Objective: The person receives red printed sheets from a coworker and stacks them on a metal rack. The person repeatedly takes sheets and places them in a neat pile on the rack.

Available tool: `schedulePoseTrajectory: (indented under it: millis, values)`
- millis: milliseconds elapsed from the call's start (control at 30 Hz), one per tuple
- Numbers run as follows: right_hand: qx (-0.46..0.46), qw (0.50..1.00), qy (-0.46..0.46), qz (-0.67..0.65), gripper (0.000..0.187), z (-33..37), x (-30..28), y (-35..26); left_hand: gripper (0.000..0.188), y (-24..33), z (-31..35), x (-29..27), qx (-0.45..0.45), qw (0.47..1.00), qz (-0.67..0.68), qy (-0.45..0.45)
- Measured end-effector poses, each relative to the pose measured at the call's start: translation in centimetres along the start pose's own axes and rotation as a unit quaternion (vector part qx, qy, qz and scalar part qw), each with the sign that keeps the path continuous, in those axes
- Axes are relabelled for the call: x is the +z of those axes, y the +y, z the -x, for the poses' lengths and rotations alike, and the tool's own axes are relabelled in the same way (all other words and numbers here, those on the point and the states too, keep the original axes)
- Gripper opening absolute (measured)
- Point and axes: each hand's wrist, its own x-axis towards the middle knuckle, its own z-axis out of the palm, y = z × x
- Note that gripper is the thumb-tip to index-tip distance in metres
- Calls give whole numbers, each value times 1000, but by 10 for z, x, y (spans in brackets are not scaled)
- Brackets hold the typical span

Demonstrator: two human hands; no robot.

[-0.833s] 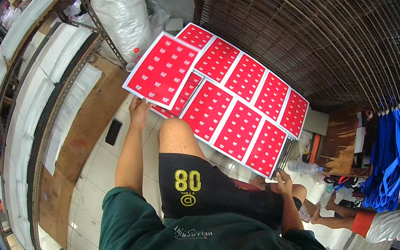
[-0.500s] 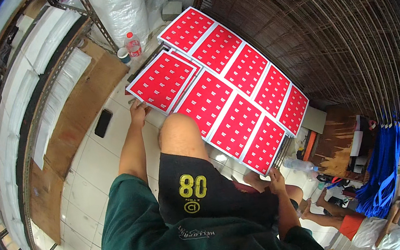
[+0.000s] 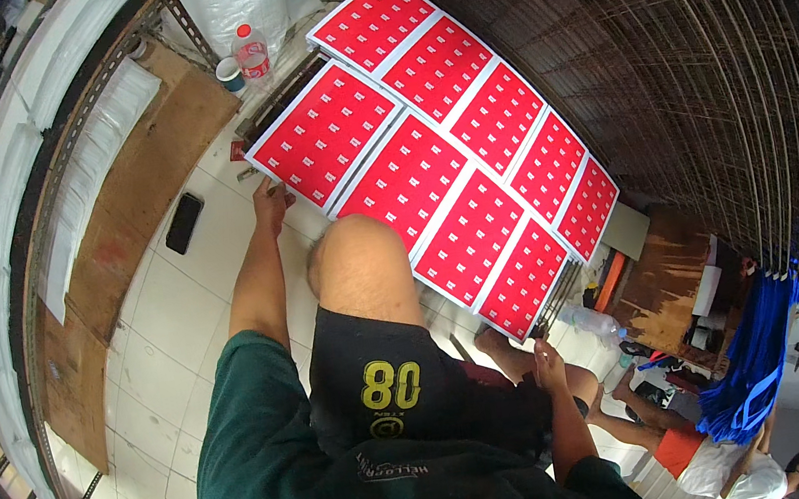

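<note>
Currently, left hand (image 3: 273, 208): at the near edge of the red printed sheet (image 3: 326, 134); I cannot tell whether the fingers pinch it.
Right hand (image 3: 549, 369): fingers curled beside the lower corner of the wire rack (image 3: 559, 298); grip unclear.
Red printed sheet: on the rack, left end of the near row.
Sheet-laying step: apparently final placement.
Next move: calls for clean release, without dragging the edge.

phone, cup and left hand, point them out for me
Phone (image 3: 185, 224): head view, on the middle of its dark face.
Cup (image 3: 233, 82): head view, on its outer side.
Left hand (image 3: 271, 207): head view, on the middle of the hand.
</note>
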Motion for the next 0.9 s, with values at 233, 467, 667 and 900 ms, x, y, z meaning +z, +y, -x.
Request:
schedulePoseTrajectory:
  millis: [233,467,667,900]
  values:
    - [-82,996,-17,6,56,0,-7,-8,40,1,3,3,-22,1000,20,1]
    - [94,994,-28,-43,55,-4,-4,-13,36,-9,-9,3,-8,1000,-11,0]
    - [128,991,-36,-34,56,-3,-7,-21,36,-9,-5,2,-23,1000,11,-16]
    - [93,994,-39,-36,60,-8,-4,-4,34,-13,-5,1,-4,1000,-1,-12]
